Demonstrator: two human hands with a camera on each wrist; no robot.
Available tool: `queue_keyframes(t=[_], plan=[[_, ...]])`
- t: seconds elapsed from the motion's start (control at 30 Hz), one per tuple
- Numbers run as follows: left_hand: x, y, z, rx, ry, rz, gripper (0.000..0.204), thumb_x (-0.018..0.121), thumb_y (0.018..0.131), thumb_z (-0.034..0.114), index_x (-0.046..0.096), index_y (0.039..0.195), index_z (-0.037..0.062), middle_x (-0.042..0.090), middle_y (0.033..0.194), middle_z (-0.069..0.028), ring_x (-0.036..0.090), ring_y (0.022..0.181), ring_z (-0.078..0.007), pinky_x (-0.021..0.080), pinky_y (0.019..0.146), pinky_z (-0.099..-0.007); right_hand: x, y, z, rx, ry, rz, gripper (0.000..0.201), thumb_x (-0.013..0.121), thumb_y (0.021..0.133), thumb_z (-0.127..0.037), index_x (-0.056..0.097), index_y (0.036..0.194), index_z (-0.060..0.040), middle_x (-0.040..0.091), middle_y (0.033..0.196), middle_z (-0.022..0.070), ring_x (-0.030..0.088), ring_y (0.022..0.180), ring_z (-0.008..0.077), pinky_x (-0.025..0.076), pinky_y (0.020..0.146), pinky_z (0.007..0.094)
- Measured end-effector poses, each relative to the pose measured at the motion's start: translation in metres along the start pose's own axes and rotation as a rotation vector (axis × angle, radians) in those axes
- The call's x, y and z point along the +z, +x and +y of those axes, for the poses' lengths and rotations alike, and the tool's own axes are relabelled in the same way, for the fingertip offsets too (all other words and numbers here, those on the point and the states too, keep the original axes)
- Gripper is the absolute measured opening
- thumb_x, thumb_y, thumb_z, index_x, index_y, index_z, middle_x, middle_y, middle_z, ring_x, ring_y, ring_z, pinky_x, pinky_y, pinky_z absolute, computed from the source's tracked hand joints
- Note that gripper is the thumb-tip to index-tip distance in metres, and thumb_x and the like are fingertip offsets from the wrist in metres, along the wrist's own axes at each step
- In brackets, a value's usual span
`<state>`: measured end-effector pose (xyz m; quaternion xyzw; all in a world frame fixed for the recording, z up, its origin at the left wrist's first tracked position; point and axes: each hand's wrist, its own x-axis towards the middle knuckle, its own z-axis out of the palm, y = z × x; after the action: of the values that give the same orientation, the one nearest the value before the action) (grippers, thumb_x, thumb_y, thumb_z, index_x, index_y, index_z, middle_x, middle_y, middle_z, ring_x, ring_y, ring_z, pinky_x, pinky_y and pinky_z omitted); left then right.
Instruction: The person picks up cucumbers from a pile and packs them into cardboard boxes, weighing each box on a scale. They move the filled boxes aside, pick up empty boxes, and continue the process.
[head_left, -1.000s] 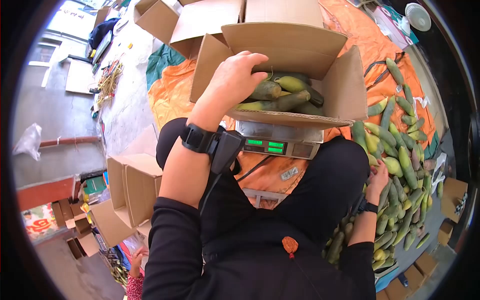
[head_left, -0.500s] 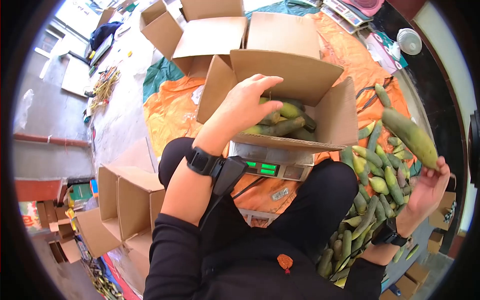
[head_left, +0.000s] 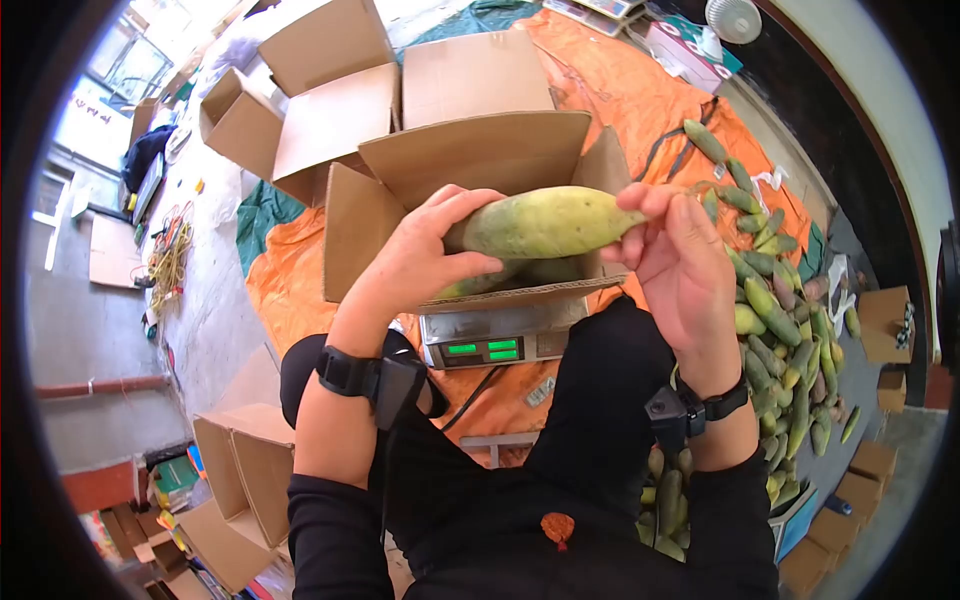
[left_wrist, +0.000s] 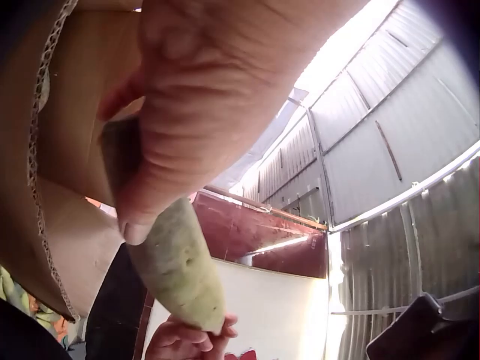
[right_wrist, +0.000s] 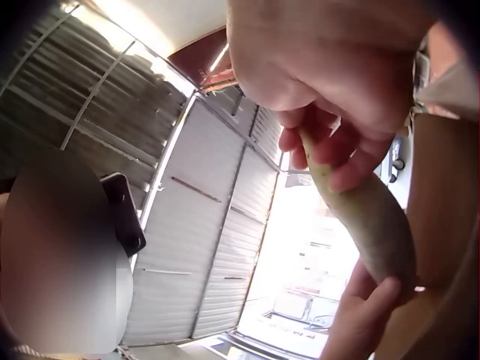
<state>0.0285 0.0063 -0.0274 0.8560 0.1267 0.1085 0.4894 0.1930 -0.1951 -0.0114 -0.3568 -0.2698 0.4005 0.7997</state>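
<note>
A large green radish [head_left: 545,222], dark at one end and pale at the tapered end, is held level above the open cardboard box [head_left: 355,240]. My left hand [head_left: 420,250] grips its dark end, thumb on the near side and fingers round the far side. With its fingertips my right hand [head_left: 690,285] pinches the thin pale tip. The left wrist view shows the radish [left_wrist: 180,262] between both hands, and so does the right wrist view, where the radish [right_wrist: 375,225] slants down to the left hand. More radishes lie inside the box, partly hidden below it.
The box stands on a scale [head_left: 505,335] with green lit digits, between my knees. A pile of radishes [head_left: 775,320] lies to the right on an orange sheet [head_left: 620,100]. Cardboard boxes [head_left: 475,80] stand behind, and another open box [head_left: 245,470] stands at the left.
My right hand has lifted the radish from the pile and carried it left over the box. My left hand, earlier loose above the box, now grips its dark end.
</note>
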Motion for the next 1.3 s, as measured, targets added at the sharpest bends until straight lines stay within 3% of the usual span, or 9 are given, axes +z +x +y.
queue_keyframes(t=[0.1,0.23,0.43,0.57,0.6,0.73,0.87,1.1,1.3], plan=[[-0.003,0.004,-0.007,0.132,0.207,0.099,0.055,0.074,0.067,0.005,0.057,0.119,0.0036,0.055,0.105,-0.0111,0.055,0.1,-0.0259,0.043,0.088,-0.0328,-0.011,-0.012,-0.013,0.025,-0.149,0.144,0.03,0.044,0.1,-0.02,0.053,0.121,0.0004,0.056,0.122,0.0118,0.059,0.093,0.0151,0.052,0.08,0.0323],[-0.012,0.004,-0.03,-0.046,0.378,0.182,0.05,0.069,0.071,0.007,0.056,0.118,0.0006,0.055,0.106,-0.0133,0.055,0.101,-0.0259,0.043,0.088,-0.0332,-0.084,-0.049,-0.028,-0.112,-0.524,0.445,0.027,0.051,0.096,-0.015,0.056,0.119,-0.0018,0.059,0.117,0.0055,0.059,0.091,0.012,0.049,0.076,0.0264],[-0.014,0.01,-0.061,-0.246,0.537,0.11,0.052,0.067,0.074,0.01,0.054,0.122,-0.0016,0.054,0.111,-0.0139,0.054,0.103,-0.0256,0.043,0.089,-0.0333,-0.22,-0.17,0.019,0.284,-0.813,0.814,0.019,0.057,0.09,-0.011,0.063,0.106,-0.0033,0.065,0.09,0.001,0.059,0.074,0.0082,0.047,0.063,0.0242],[-0.008,0.015,-0.076,-0.31,0.564,0.045,0.052,0.066,0.076,0.01,0.053,0.124,-0.0027,0.053,0.113,-0.0139,0.054,0.105,-0.0249,0.042,0.092,-0.0333,-0.268,-0.269,0.088,0.572,-1.042,0.862,0.02,0.06,0.084,-0.013,0.067,0.097,0.001,0.067,0.076,0.0083,0.062,0.068,0.0139,0.05,0.065,0.0293],[-0.008,0.014,-0.082,-0.267,0.588,0.042,0.053,0.066,0.076,0.01,0.052,0.125,-0.0016,0.052,0.113,-0.0125,0.054,0.099,-0.0231,0.045,0.083,-0.0316,-0.265,-0.286,0.1,0.672,-0.968,0.892,0.021,0.061,0.083,-0.014,0.067,0.097,-0.0002,0.067,0.076,0.0095,0.063,0.068,0.0153,0.051,0.065,0.0303],[0.0,0.02,-0.071,-0.386,0.53,0.038,0.051,0.065,0.077,0.01,0.052,0.125,-0.0023,0.052,0.115,-0.0162,0.054,0.105,-0.0291,0.043,0.091,-0.0364,-0.273,-0.329,0.152,1.024,-0.892,0.913,0.024,0.064,0.08,-0.02,0.069,0.097,-0.004,0.069,0.081,0.0142,0.067,0.074,0.0229,0.052,0.07,0.0356],[0.009,0.026,-0.065,-0.429,0.463,0.088,0.051,0.063,0.08,0.009,0.05,0.129,0.001,0.051,0.118,-0.0152,0.053,0.107,-0.0279,0.042,0.093,-0.035,-0.281,-0.344,0.18,1.043,-1.111,0.786,0.024,0.065,0.079,-0.022,0.067,0.097,-0.0057,0.068,0.094,0.0171,0.064,0.093,0.0326,0.05,0.083,0.0407],[-0.002,0.022,-0.082,-0.248,0.516,0.069,0.05,0.055,0.086,0.006,0.048,0.135,0.0073,0.048,0.13,-0.0123,0.047,0.12,-0.0239,0.037,0.101,-0.0353,-0.283,-0.322,0.171,0.798,-1.504,0.866,0.033,0.068,0.075,-0.014,0.062,0.107,-0.0078,0.061,0.102,0.0173,0.058,0.1,0.0334,0.047,0.086,0.0408],[-0.004,0.012,-0.064,-0.335,0.522,0.115,0.045,0.058,0.085,0.006,0.054,0.13,0.0107,0.051,0.13,-0.0082,0.048,0.12,-0.0205,0.045,0.087,-0.0313,-0.303,-0.276,0.152,0.877,-1.956,0.689,0.042,0.064,0.072,-0.009,0.057,0.114,-0.0142,0.053,0.116,0.0077,0.05,0.111,0.0276,0.046,0.085,0.0458]])
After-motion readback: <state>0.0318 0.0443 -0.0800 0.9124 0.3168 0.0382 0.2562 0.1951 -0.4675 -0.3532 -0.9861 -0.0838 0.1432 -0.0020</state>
